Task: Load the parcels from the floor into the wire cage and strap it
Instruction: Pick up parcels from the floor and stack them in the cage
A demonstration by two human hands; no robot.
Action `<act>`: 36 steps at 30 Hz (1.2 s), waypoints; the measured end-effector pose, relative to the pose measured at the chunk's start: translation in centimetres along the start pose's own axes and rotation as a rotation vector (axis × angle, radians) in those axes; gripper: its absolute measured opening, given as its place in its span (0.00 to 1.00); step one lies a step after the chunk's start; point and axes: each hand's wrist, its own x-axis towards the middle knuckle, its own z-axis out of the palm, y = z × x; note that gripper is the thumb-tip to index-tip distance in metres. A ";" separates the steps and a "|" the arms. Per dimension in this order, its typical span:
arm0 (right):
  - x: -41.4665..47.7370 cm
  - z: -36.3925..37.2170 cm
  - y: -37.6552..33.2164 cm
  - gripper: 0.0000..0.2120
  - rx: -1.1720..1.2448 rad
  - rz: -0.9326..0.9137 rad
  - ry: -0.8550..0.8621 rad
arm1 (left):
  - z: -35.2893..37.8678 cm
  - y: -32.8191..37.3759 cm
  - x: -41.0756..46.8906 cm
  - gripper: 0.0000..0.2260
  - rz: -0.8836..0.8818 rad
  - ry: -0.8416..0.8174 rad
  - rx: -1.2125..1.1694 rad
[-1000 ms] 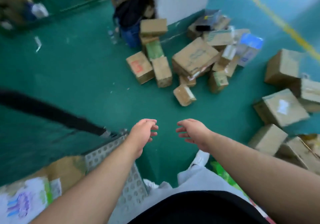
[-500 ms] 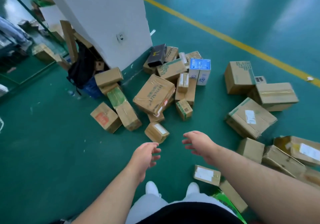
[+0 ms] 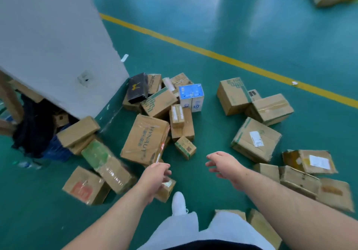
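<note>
Several cardboard parcels lie scattered on the green floor. A large taped brown box (image 3: 145,139) printed HYNAUT leans in the middle of the pile. A small brown box (image 3: 165,189) lies on the floor just under my left hand (image 3: 155,178), which hovers empty with loosely curled fingers. My right hand (image 3: 224,164) is held out empty, fingers spread, over bare floor beside a small green-printed box (image 3: 185,147). A blue and white box (image 3: 191,96) stands at the back of the pile. The wire cage is out of view.
A white pillar (image 3: 58,46) rises at the left, with dark bags (image 3: 33,129) and boxes at its foot. More boxes (image 3: 255,139) lie to the right, around my feet (image 3: 179,203). A yellow floor line (image 3: 232,61) crosses behind the pile.
My view has swung away from the cage and closed in on the floor pile. Both hands stay empty and have moved forward toward the boxes; the left now hangs over the small box.
</note>
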 end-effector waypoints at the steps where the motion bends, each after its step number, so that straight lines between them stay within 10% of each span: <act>1: 0.2 -0.8 -0.7 0.10 0.024 0.003 0.030 | 0.3 2.0 1.1 0.11 0.013 -0.015 0.040; 13: 6.1 -13.8 -1.3 0.11 0.320 0.174 0.277 | 14.3 18.5 8.0 0.09 0.054 -0.254 0.274; 36: 31.2 -38.1 -22.1 0.15 0.480 0.210 0.210 | 31.0 51.5 26.1 0.10 0.034 -0.223 0.490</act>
